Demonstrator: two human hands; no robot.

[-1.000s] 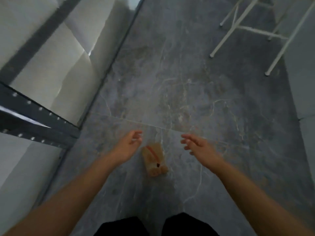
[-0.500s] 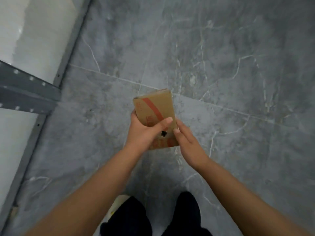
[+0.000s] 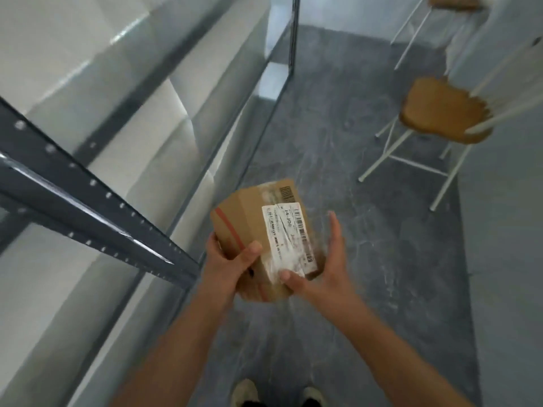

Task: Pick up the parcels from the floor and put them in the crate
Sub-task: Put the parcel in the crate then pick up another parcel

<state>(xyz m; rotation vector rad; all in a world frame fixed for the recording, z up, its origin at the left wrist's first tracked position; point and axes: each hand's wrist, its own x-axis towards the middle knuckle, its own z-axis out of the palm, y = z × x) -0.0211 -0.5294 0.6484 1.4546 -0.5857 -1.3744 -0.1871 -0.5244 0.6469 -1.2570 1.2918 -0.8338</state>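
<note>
I hold a small brown cardboard parcel (image 3: 249,221) in front of my waist, above the grey floor. It has a red stripe on its left face and a white shipping label with barcodes on its top face. My left hand (image 3: 226,265) grips its near left side, thumb over the edge. My right hand (image 3: 326,259) supports its right side, thumb pressed on the label and fingers straight along the far side. No crate is in view.
A grey metal shelving rack (image 3: 88,207) with white panels runs along my left. A stool with a wooden seat (image 3: 440,113) and white legs stands at the right, with another one behind it. Grey marble floor (image 3: 367,259) stretches ahead. My shoes (image 3: 276,392) show below.
The parcel lay on the floor between my open hands. Both hands took hold of it and lifted it, and it has turned so the label faces up. My view has risen.
</note>
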